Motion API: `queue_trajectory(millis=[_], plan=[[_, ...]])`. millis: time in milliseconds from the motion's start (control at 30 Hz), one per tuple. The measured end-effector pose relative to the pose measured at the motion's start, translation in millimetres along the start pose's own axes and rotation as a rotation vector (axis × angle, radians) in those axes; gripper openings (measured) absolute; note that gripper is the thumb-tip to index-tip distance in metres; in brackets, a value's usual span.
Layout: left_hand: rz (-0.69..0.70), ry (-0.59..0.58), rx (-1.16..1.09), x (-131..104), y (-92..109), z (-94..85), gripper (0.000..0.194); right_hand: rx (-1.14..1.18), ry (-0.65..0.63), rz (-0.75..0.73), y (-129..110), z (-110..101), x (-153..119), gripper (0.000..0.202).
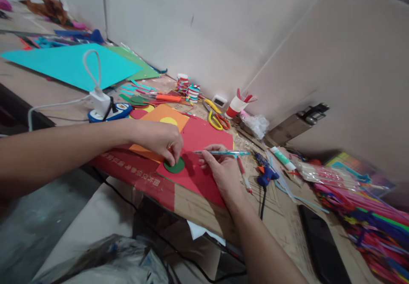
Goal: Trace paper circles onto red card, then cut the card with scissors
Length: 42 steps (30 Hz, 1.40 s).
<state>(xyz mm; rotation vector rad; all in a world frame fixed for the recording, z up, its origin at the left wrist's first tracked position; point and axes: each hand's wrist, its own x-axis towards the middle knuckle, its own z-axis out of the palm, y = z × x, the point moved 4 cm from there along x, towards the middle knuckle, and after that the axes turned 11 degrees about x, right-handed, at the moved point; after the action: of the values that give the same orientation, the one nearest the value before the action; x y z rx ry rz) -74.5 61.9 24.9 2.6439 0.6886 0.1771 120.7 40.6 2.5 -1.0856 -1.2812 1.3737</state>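
Observation:
My left hand [159, 139] reaches in from the left, its thumb and fingers pinched at the upper edge of a green paper circle [175, 166]. The circle lies on a red sheet [204, 137], near its left corner. In my right hand [220, 167] a thin clear pen [236, 152] lies between thumb and fingers, its tip pointing left over the red sheet. An orange sheet [179, 119] with a yellow circle [168, 121] extends partly beneath my left hand.
Yellow scissors [214, 120], a paper cup [235, 107] and a small clock [220, 101] stand behind. A blue glue gun [266, 172], a red pen [244, 174] and a black phone [322, 245] lie at right. A power strip [123, 108] sits left, near a cyan sheet [76, 64].

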Motion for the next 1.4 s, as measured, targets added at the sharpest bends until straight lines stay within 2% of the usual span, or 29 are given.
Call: queue_trajectory(millis=[100,167,267,400,533,667,867,1400], plan=[[-0.132,-0.024,0.022,-0.1,-4.1,-0.6,0.018,-0.023,0.023,-0.024,-1.4,-1.0,-0.4,0.032],[-0.16,-0.054,-0.002,-1.5,-5.2,-0.3,0.019,-0.027,0.029,-0.017,-1.9,-1.4,-1.7,0.031],[-0.058,-0.062,-0.001,-4.1,-0.5,0.9,0.015,-0.026,0.013,-0.008,-3.0,-0.3,-5.1,0.031],[0.053,0.021,0.141,-10.9,8.7,4.2,0.015,-0.065,-0.03,-0.04,-2.6,2.6,-9.0,0.03],[0.109,0.104,0.213,-17.1,14.6,7.4,0.018,-0.219,-0.119,-0.141,1.0,5.7,-9.2,0.03],[0.157,0.128,0.23,-18.1,16.8,8.9,0.018,-0.404,-0.152,-0.229,1.1,6.9,-10.8,0.03],[0.2,0.165,0.22,-19.3,16.5,10.4,0.018,-0.602,-0.194,-0.356,-8.6,15.9,-17.0,0.027],[0.206,0.179,0.269,-21.3,14.6,13.6,0.02,-0.702,-0.245,-0.402,-12.7,24.9,-20.4,0.025]])
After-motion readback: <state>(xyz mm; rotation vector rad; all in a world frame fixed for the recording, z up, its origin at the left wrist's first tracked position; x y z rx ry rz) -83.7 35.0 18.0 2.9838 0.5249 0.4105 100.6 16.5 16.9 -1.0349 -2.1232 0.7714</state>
